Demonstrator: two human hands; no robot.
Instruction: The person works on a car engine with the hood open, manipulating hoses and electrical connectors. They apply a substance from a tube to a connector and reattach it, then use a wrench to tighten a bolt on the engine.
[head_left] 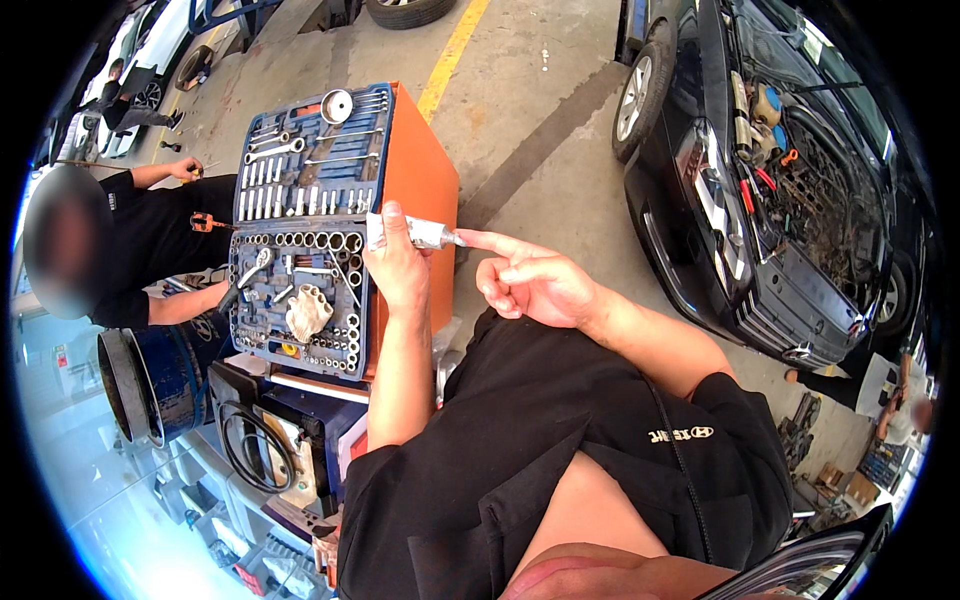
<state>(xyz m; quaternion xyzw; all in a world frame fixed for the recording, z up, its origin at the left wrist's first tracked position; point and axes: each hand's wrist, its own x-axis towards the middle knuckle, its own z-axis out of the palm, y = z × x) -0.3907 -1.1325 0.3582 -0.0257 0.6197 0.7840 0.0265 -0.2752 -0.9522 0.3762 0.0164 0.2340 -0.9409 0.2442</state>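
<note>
My left hand [402, 268] is closed round a silver-white squeeze tube [428, 234], its thumb pointing up along the side. The tube lies nearly level, its narrow nozzle end toward the right. My right hand [540, 285] stretches its index finger to that nozzle, and the fingertip appears to touch it; the other fingers are curled, with nothing visible in them. Just left of the tube lies a spread blue tool case [310, 217] holding sockets, wrenches and rods. A pale glove [309, 312] rests on its near half.
The case sits on an orange cabinet [418, 165]. At the left a co-worker in black [150, 235] reaches one hand to the case's edge. A blue drum [180, 370] and a black coiled cable [258, 448] are nearby. A dark car [740, 200], hood raised, stands right.
</note>
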